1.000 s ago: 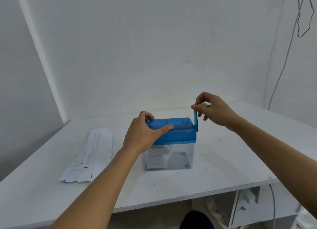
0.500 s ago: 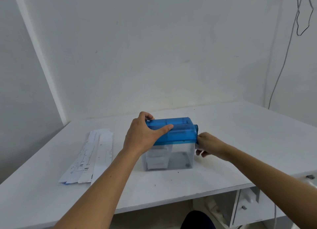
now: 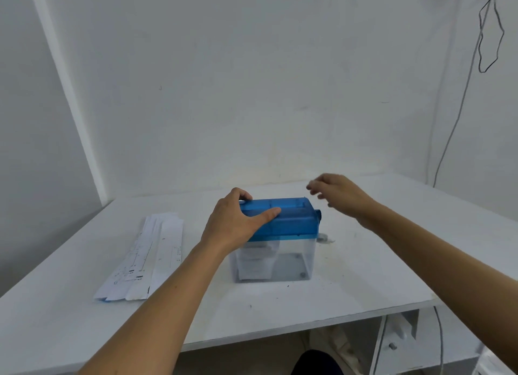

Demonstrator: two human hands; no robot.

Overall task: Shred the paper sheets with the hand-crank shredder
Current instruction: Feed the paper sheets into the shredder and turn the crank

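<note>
One hand on the shredder, the other free in the air beside it.

On the left of the white table (image 3: 364,285) lies a fanned stack of long paper sheets (image 3: 145,259), flat and well apart from everything else. Near the middle, the left hand (image 3: 235,223) grasps the blue top of the shredder (image 3: 291,220), fingers hooked over its far edge and thumb laid along the lid. Under the lid, its clear bin (image 3: 294,262) stands on the table with pale paper inside. The crank (image 3: 319,226) hangs down at the shredder's right end, and nothing touches it. Just above and to the right, the right hand (image 3: 339,195) hovers blurred, fingers loosely apart, grasping nothing. A dark cable (image 3: 454,116) runs down the wall at the far right.
</note>
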